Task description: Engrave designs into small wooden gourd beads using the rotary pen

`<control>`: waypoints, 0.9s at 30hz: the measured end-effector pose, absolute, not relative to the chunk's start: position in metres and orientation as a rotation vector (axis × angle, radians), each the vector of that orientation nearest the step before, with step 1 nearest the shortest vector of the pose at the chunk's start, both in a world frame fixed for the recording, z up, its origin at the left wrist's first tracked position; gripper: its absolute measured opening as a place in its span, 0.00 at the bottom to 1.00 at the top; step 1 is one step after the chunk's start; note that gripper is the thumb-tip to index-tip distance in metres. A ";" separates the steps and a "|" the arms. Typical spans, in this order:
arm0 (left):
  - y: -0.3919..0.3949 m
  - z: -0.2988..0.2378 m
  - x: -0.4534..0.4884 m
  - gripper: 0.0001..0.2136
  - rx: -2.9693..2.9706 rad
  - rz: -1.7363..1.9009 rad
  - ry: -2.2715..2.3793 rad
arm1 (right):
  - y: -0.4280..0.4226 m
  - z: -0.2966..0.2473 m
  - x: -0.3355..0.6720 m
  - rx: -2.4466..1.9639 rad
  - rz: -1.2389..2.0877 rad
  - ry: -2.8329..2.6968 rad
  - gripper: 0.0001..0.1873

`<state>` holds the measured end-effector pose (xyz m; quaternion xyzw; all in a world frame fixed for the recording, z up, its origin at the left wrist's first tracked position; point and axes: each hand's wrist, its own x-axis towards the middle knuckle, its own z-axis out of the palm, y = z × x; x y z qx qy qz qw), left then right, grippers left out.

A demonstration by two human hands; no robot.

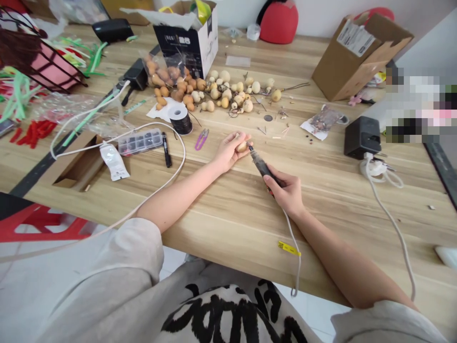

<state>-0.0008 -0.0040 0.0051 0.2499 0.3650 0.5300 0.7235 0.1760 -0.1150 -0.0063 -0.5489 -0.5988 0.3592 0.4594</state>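
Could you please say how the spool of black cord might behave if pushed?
Standing on its flat end, the spool would probably slide rather than roll. Tipped over, its round rim would likely roll. The wound cord looks thin, so it may unwind.

That little tan gourd [242,147] is rounded; a dark, corded drill [262,164] slants toward it, touching or nearly so.

Purple-handled snips [203,139] are lying near a black-wound spool [183,125]; a black marker [166,152] is resting beside a clear compartment case [140,142]. Back right on the desk [228,207], a brown carton [352,64] is standing.
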 end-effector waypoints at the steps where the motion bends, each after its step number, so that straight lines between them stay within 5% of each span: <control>1: -0.004 0.005 -0.001 0.07 0.555 1.169 0.804 | -0.115 -0.006 0.176 -1.339 0.876 -1.487 0.26; 27: -0.005 0.007 -0.001 0.09 0.570 1.139 0.836 | -0.115 -0.004 0.176 -1.353 0.889 -1.459 0.26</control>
